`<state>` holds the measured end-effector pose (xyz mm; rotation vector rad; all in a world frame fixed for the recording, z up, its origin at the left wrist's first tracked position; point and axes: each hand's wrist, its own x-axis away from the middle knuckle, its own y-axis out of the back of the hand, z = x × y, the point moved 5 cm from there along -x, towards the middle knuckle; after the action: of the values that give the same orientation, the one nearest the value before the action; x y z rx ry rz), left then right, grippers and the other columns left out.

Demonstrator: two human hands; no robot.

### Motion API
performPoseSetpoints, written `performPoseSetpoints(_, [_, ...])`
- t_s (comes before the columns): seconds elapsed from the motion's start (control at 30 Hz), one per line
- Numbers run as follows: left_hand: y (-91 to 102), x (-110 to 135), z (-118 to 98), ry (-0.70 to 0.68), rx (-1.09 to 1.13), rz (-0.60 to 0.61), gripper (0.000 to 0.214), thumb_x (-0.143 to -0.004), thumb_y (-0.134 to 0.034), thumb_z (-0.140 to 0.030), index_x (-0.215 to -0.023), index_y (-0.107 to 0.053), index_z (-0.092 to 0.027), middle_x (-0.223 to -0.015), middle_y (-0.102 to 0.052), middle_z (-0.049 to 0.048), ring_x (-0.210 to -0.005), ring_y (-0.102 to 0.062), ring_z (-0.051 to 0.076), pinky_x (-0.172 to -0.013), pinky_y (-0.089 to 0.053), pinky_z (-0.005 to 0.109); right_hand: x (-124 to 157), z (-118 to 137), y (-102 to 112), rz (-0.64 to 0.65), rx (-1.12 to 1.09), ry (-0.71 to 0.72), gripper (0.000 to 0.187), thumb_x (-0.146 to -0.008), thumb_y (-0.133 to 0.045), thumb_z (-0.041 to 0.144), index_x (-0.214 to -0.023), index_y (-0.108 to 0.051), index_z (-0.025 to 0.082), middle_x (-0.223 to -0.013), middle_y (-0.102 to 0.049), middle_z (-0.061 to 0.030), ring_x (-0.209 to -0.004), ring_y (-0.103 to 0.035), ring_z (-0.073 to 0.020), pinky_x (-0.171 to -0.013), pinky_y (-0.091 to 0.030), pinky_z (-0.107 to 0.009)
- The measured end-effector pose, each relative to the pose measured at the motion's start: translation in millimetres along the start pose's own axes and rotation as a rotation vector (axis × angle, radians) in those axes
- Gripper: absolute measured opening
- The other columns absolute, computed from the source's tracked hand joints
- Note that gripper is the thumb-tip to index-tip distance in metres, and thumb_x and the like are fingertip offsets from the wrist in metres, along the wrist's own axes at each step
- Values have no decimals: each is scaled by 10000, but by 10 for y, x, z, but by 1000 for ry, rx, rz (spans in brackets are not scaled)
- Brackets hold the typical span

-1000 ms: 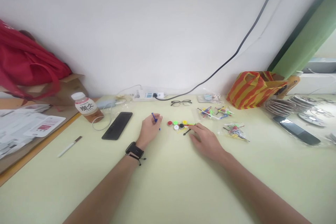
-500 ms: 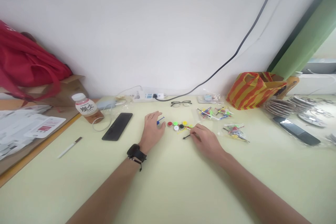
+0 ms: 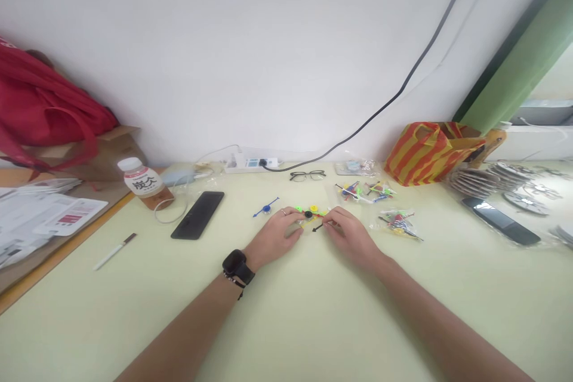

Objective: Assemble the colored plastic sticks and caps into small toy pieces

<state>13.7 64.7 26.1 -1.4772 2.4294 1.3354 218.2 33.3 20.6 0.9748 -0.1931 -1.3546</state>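
Note:
My right hand [image 3: 351, 234] pinches a small black arrow [image 3: 317, 228], whose tip points left just above the table. Beside it, my left hand [image 3: 277, 234] reaches over the small round pieces with its thumb and fingers apart. Its fingertips are close to a black round piece [image 3: 308, 214]; whether they touch it I cannot tell. A yellow round piece [image 3: 314, 208] and part of a green one [image 3: 298, 208] show behind. Left of these lies a blue arrow [image 3: 266, 209] with a round blue piece at its middle. My left hand hides other pieces.
Glasses [image 3: 307, 175] and a power strip [image 3: 250, 164] lie along the wall. Bagged coloured arrows [image 3: 399, 224] sit at right, near a striped bag [image 3: 430, 152] and a wrapped dark device [image 3: 500, 221]. Leftward are a phone [image 3: 197, 215], a bottle [image 3: 145, 184] and a pen [image 3: 114, 252].
My left hand has left the blue arrow and moved right to the round pieces, covering the red and white ones. My right hand keeps the black arrow, barely moved.

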Motion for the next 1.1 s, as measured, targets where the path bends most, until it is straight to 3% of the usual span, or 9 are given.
performPoseSetpoints(0.2, [-9, -13, -39, 19, -22, 22, 222, -995, -536, -253, -1116, -720, -232, -1088, -651, 87, -1014, -635, 236, -936, -492, 367, -34, 121, 26, -68, -62, 93, 144, -1017, -484, 263, -1005, -626, 244, -1002, -659, -87, -985, -627, -245, -882, -506, -386])
performPoseSetpoints(0.43, [30, -20, -85, 32, 4, 2, 183, -989, -549, -277, -1023, -718, -215, -1060, -647, 89, -983, -621, 233, -898, -483, 359, -35, 0, 100, -186, -39, -8, 134, -1018, -468, 282, -1015, -594, 239, -1012, -687, -85, -997, -619, -254, -906, -489, -410])
performPoseSetpoints(0.57, [0, -17, -209, 34, 53, 77, 185, -968, -596, -315, -1059, -734, -231, -1051, -658, 83, -908, -615, 222, -854, -493, 354, -23, -34, 46, -79, 47, -2, 118, -985, -490, 216, -947, -601, 234, -938, -680, -67, -926, -611, -242, -837, -492, -391])
performPoseSetpoints(0.7, [-30, -4, -330, 21, 99, 105, 150, -935, -651, -344, -971, -745, -232, -954, -671, 67, -839, -621, 213, -810, -496, 348, -4, -15, -68, 56, 151, 26, 163, -967, -503, 157, -903, -634, 230, -904, -674, -55, -885, -604, -232, -806, -483, -383])
performPoseSetpoints(0.87, [-113, 5, -338, -1, 95, 178, 176, -936, -658, -371, -870, -727, -223, -868, -676, 52, -799, -615, 206, -742, -481, 321, 5, 11, -59, 21, 146, 28, 148, -937, -558, 153, -1016, -654, 233, -1012, -698, -68, -980, -612, -253, -848, -487, -398])
performPoseSetpoints(0.97, [-160, 0, -266, 14, 56, 211, 239, -976, -602, -369, -824, -704, -215, -867, -671, 49, -826, -615, 210, -747, -472, 318, 6, 12, -18, 11, 143, -25, 87, -927, -570, 176, -900, -633, 230, -939, -683, -53, -924, -619, -238, -805, -487, -375])
performPoseSetpoints(1.1, [-136, -10, -223, 2, 4, 175, 179, -979, -610, -364, -932, -709, -222, -967, -679, 58, -951, -628, 231, -854, -480, 336, 12, 35, -34, 78, 141, -60, 126, -938, -566, 214, -830, -630, 224, -889, -662, -54, -874, -615, -228, -778, -489, -366])
